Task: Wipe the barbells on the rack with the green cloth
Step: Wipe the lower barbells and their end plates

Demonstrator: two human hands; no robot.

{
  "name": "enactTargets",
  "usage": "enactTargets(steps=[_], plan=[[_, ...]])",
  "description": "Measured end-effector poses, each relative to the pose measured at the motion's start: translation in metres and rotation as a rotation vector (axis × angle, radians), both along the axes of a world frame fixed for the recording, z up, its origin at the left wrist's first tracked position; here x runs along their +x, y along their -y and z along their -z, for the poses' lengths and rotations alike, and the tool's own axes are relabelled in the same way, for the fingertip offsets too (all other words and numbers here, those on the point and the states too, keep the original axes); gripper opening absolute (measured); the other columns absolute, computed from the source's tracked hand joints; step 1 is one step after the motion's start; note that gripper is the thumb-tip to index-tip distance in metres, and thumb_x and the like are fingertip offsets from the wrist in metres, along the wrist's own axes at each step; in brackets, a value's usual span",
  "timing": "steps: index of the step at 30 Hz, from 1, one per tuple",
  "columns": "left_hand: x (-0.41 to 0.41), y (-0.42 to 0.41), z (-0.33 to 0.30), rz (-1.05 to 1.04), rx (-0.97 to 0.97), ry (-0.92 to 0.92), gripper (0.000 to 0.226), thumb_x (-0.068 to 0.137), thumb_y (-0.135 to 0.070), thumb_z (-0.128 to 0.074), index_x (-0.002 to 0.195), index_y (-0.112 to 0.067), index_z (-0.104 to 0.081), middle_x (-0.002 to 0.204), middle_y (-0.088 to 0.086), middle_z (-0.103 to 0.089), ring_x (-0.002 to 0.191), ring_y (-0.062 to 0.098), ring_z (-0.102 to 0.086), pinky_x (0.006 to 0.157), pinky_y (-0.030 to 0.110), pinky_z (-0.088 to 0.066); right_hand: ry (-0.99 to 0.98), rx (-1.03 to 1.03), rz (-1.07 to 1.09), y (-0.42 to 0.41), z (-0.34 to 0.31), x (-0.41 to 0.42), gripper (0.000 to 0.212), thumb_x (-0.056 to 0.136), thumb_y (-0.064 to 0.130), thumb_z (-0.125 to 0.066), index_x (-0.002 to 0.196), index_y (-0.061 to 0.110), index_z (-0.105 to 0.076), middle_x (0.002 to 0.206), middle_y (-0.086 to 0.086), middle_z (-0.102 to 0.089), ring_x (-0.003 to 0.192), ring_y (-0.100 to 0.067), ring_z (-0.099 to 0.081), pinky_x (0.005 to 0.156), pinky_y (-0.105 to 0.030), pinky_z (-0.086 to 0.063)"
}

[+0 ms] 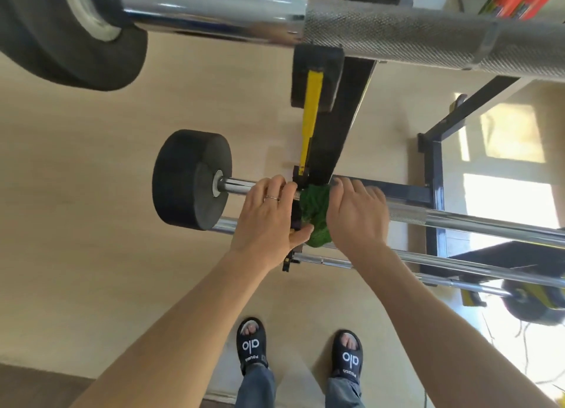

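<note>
Green cloth (315, 215) sits bunched on a low barbell (458, 219) beside the rack (345, 114) upright, between my hands. My left hand (269, 221) lies with straight fingers on the bar, thumb touching the cloth; my right hand (354, 218) lies over the cloth, though I cannot tell whether it grips. I count four bars on the rack. Bare floor (76, 193) opens wide at its left end.
</note>
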State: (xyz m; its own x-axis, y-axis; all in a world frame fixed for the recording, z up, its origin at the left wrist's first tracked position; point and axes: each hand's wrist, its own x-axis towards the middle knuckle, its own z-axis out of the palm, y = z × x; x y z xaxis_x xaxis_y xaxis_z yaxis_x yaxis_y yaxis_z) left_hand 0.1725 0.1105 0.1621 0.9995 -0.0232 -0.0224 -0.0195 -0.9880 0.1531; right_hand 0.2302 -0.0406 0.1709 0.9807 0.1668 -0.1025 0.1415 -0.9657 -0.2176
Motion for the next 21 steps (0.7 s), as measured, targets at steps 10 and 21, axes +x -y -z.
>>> enactTargets(steps=[10, 21], plan=[[0.005, -0.105, -0.061, -0.205, 0.193, 0.22, 0.074, 0.09, -0.059, -0.05, 0.144, -0.012, -0.036, 0.147, 0.016, -0.037, 0.139, 0.038, -0.031, 0.117, 0.053, -0.023, 0.098, 0.04, -0.079, -0.021, 0.002, -0.011, 0.038, 0.103, 0.034, -0.018, 0.086, 0.021, -0.05, 0.086, 0.004, -0.052, 0.085, -0.022, -0.048, 0.089, -0.039, -0.04], [0.012, -0.115, -0.039, -0.405, -0.003, 0.256, 0.051, 0.091, -0.04, -0.049, 0.136, -0.017, -0.053, 0.141, -0.002, -0.053, 0.129, 0.023, -0.046, 0.079, 0.041, -0.054, 0.181, 0.128, -0.084, -0.026, 0.008, -0.019, 0.037, 0.092, 0.05, -0.056, 0.108, 0.018, -0.059, 0.107, 0.0, -0.058, 0.1, -0.021, -0.049, 0.092, -0.039, -0.044]])
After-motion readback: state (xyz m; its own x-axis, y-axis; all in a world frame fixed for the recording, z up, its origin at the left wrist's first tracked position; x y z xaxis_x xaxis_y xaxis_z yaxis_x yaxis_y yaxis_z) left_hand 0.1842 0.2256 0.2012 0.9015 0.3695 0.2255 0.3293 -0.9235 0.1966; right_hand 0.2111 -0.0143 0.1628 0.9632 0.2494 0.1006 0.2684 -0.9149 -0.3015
